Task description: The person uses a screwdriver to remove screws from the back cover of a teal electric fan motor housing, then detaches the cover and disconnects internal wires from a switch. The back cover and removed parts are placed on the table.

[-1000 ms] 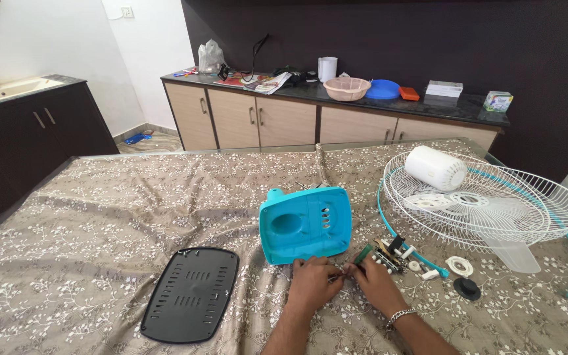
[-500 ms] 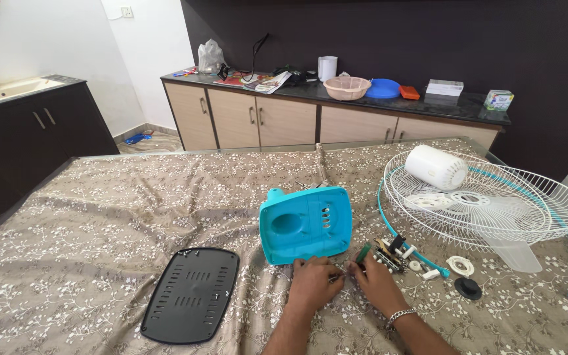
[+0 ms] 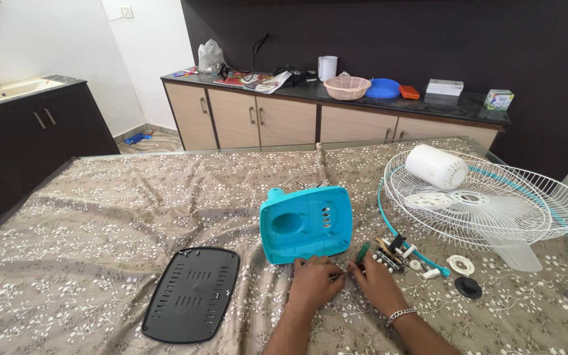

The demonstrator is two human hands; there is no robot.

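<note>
Green-handled, the slim screwdriver is lying just beyond the right hand, its long axis slanting up and away to the right, its tip pointing down toward the fingertips. Both hands are meeting on the flowered brown cloth; the left hand is curling its fingers closed around something small and metallic between the two, too tiny to identify. Whether the right fingers are actually pinching the screwdriver, I cannot tell. Immediately behind the knuckles, the turquoise plastic fan housing is lying on its side. A cluster of small switch parts is sitting right of the screwdriver, with the white wire fan guard beyond and the black slotted plate off left.
</note>
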